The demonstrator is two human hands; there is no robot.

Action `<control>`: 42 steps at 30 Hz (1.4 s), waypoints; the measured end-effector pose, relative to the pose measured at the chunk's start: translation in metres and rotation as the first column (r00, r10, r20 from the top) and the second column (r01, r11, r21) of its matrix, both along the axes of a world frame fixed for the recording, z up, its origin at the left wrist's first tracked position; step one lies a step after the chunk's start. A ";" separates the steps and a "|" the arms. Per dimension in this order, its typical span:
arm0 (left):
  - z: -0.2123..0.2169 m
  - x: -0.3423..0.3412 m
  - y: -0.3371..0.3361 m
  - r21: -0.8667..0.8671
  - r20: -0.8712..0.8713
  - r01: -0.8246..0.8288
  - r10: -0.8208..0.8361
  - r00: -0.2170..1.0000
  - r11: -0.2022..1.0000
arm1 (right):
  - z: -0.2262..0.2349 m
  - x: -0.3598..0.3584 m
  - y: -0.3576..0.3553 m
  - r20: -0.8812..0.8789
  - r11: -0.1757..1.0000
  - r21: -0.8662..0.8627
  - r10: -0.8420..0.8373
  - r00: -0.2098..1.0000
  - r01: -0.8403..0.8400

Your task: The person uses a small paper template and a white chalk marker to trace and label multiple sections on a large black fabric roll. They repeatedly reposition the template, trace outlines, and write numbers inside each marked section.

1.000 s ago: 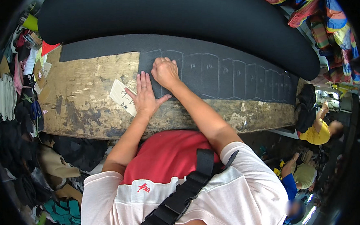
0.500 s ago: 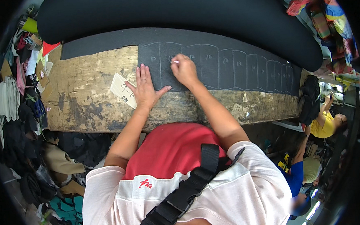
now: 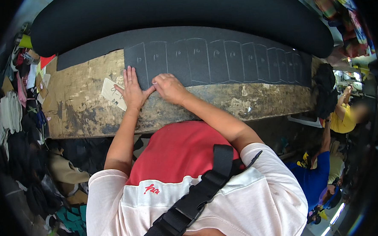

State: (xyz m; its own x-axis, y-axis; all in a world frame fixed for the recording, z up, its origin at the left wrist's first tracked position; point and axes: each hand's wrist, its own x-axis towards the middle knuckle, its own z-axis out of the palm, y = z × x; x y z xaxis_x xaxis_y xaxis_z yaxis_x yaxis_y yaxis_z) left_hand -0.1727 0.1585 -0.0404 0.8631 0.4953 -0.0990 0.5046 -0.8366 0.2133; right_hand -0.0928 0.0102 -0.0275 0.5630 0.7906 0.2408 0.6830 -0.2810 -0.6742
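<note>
Black fabric (image 3: 178, 71) lies over the table, marked with a row of pale outlined panels, each with a handwritten mark inside. My left hand (image 3: 133, 94) rests flat with fingers spread at the fabric's left end, partly on the bare wood. My right hand (image 3: 170, 89) is closed in a pinch on a small pale piece of chalk (image 3: 154, 83), near the fabric's front edge and close to my left thumb. A cream paper card (image 3: 112, 95) with handwriting sits beside my left hand, its edge partly under the fingers.
A thick black fabric roll (image 3: 179, 11) spans the back of the worn wooden table (image 3: 81, 102). Cloth piles (image 3: 11, 112) and scraps crowd the left side. Dark cloth (image 3: 325, 91) hangs at the table's right end. Beyond it are people in yellow (image 3: 342, 118) and blue (image 3: 314, 177).
My right hand has come down from inside a panel to the fabric's front edge, beside my left thumb. The view has shifted, so the table and fabric appear further left.
</note>
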 end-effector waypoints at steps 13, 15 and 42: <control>-0.024 -0.008 0.009 -0.006 0.159 -0.035 0.035 0.987 0.999 | -0.005 0.020 0.048 -0.096 0.999 0.011 -0.039 0.995 0.040; -0.024 -0.009 0.009 -0.061 0.232 -0.036 0.049 0.971 0.997 | -0.006 0.026 0.070 -0.077 0.999 -0.022 0.024 0.997 -0.026; -0.014 -0.008 0.005 -0.203 0.297 -0.092 0.150 0.943 0.975 | 0.005 0.043 0.038 -0.145 0.992 -0.121 -0.049 0.988 0.032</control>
